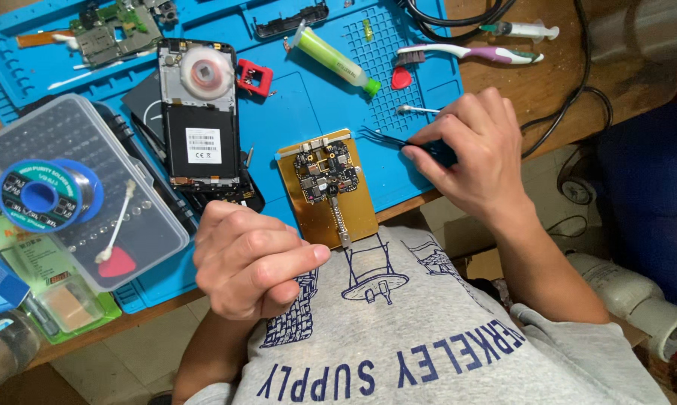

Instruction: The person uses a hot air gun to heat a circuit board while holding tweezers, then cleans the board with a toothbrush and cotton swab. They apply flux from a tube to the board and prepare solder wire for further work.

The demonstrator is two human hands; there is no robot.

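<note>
The right hand (pixel 470 154) is pinching black tweezers (pixel 387 139) with closed fingers, near the front edge of the blue mat (pixel 308 97). The tweezer tips are pointing at a small circuit board (pixel 325 172) sitting on a gold holder plate (pixel 329 191), which is hanging a little over the mat's front edge. The left hand (pixel 248 259) is curling into a loose fist, holding nothing, just in front of the table edge, beside the plate

Matt blue rubbery mat (pixel 421 67), brassy metal holder plate (pixel 357 199), wooden bench (pixel 549 82).
</note>
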